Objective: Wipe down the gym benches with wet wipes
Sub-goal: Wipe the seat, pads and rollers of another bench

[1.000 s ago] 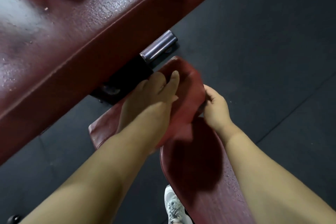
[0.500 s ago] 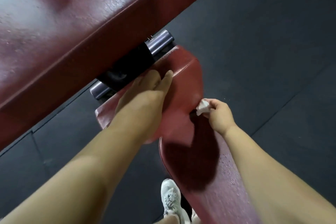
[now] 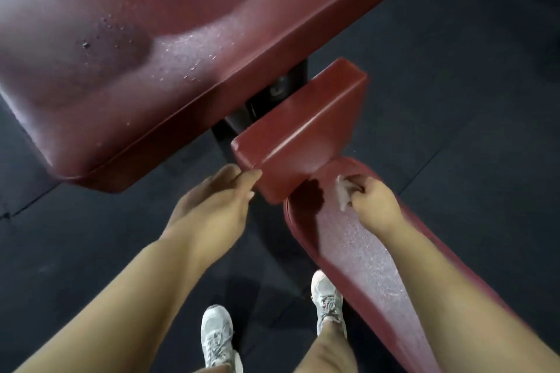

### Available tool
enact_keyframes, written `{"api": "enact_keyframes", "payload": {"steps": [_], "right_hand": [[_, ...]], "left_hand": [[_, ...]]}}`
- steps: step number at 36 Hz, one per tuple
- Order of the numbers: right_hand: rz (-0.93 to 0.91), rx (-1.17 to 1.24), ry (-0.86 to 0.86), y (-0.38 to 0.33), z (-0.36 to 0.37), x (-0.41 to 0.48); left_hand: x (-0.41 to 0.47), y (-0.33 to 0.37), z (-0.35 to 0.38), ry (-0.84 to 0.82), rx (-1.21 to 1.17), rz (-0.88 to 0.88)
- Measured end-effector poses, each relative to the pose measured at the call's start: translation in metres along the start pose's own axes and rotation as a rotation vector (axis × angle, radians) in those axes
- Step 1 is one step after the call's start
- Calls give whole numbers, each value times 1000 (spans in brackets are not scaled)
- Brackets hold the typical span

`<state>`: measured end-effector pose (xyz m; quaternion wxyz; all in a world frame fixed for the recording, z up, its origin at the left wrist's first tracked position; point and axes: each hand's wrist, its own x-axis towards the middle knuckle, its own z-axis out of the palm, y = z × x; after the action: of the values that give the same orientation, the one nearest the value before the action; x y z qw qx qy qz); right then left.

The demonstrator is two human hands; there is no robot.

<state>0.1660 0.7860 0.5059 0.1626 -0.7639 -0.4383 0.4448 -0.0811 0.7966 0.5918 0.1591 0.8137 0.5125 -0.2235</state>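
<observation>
Two white laced sneakers (image 3: 217, 334) (image 3: 328, 297) stand on a dark rubber mat floor (image 3: 454, 76), seams visible between its tiles.

Your floor (image 3: 454, 85) is dark rubber matting, seams running across it. On it stand your two white sneakers, left (image 3: 216, 333) and right (image 3: 328, 300), and the bench frame (image 3: 239, 118), black. The frame carries three maroon pads: large pad (image 3: 181, 24) speckled with droplets, small pad (image 3: 303, 133), and long pad (image 3: 363, 266), wet-looking, with a wipe (image 3: 344, 191) lying on it.
</observation>
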Motion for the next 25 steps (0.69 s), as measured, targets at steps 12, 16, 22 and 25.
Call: {"api": "enact_keyframes", "payload": {"steps": [12, 16, 22, 25], "right_hand": [[-219, -2, 318, -40, 69, -72], [-396, 24, 380, -57, 74, -75], [-921, -73, 601, -83, 77, -53], [-1133, -282, 613, -87, 80, -29]], "left_hand": [[-40, -64, 47, 93, -178, 5], [-36, -73, 45, 101, -272, -7], [-7, -78, 56, 176, -201, -6], [10, -80, 70, 286, -217, -11]]}}
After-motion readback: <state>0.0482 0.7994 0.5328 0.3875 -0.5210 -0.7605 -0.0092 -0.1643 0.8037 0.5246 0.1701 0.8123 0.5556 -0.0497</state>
